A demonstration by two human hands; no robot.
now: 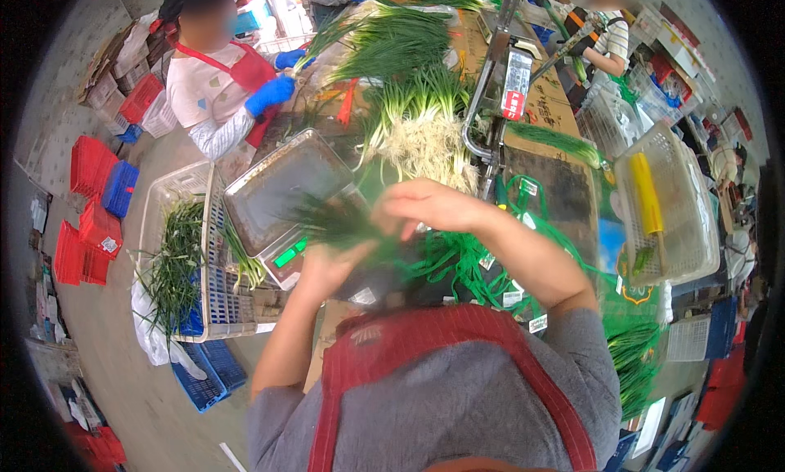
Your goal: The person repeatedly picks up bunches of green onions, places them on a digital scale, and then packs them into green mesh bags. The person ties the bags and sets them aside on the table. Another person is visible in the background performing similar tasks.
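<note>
A blurred bunch of green onions (334, 224) lies in my left hand (337, 263), its dark green tops pointing left over the metal tray of a digital scale (285, 193). My right hand (423, 205) is at the bunch's right end, fingers bent; motion blur hides whether it grips anything. Beyond it, a large pile of green onions with pale roots (432, 147) rests on the table. Green mesh bags (460, 257) with white tags lie beneath my right forearm.
A white plastic crate (211, 251) with loose greens stands at left. A metal stand (484, 104) rises behind the bags. Across the table's left side, a co-worker in blue gloves (270, 95) holds green onions. At right are a translucent basket (668, 208) and another person (607, 43).
</note>
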